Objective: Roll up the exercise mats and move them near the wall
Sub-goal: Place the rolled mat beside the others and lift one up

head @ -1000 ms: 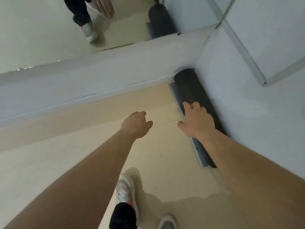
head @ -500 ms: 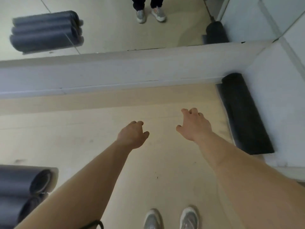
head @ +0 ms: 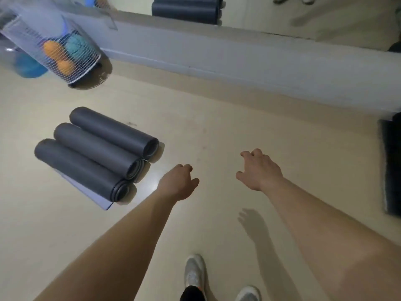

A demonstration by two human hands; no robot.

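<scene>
Swung left since half a second ago: the black mat (head: 391,168), then in full view along the side wall, now sits cut off at the 3 o'clock edge, blurred. Three rolled grey mats (head: 95,151), then half out of view at the lower left corner, now show whole at 9 o'clock. Both hands hold nothing, as they did then.

Left hand (head: 178,183): out over the floor (head: 217,131), fingers loosely curled, nothing in them. Right hand (head: 260,170): fingers spread and bent, touching nothing.

Wire mesh basket (head: 86,59) at 10 o'clock, against the wall base (head: 238,55). Inside: two orange balls (head: 52,48), one teal ball (head: 74,45). Blue ball (head: 28,64) at its left side; inside or outside, cannot tell.

Grey mats: side by side, touching, on the open floor, well apart from the wall. Spiral ends face 4 o'clock. The nearest roll has a loose flap (head: 86,192) lying flat, paler underside showing.

Mirror (head: 282,16) above the wall base reflects the grey rolls at 12 o'clock.

Grey shoe (head: 195,272) at 6 o'clock, a second one just to its right.
</scene>
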